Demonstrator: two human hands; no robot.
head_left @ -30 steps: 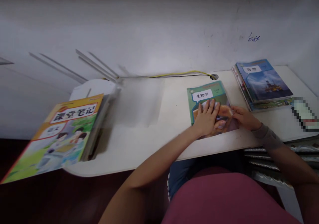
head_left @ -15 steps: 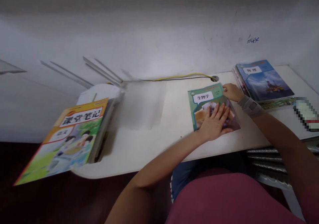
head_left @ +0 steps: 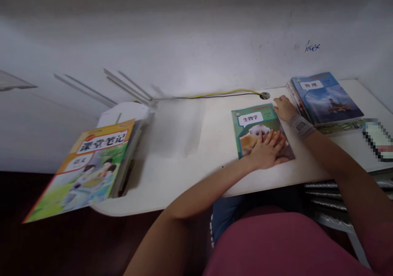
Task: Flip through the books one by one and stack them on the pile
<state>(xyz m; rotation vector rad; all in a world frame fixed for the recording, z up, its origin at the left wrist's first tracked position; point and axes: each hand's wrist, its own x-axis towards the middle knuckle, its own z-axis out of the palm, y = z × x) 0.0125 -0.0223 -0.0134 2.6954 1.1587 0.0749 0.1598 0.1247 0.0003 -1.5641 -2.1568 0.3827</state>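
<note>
A green biology textbook [head_left: 255,122] lies flat on the white desk [head_left: 184,145]. My left hand [head_left: 267,150] rests palm down on its lower cover, fingers stretched out. My right hand [head_left: 285,108] is at the book's top right corner, fingers curled over the edge; a grey band sits on that wrist. What the fingers grip beyond the corner is hard to make out.
A stack of books with a blue physics book [head_left: 327,99] on top lies at the right. An orange and green notebook [head_left: 89,165] tops a pile overhanging the desk's left edge. A yellow and black cable [head_left: 221,93] runs to a hole by the wall.
My right hand moved from the book's right edge up to its top right corner. My left hand slid slightly down the cover and stays flat.
</note>
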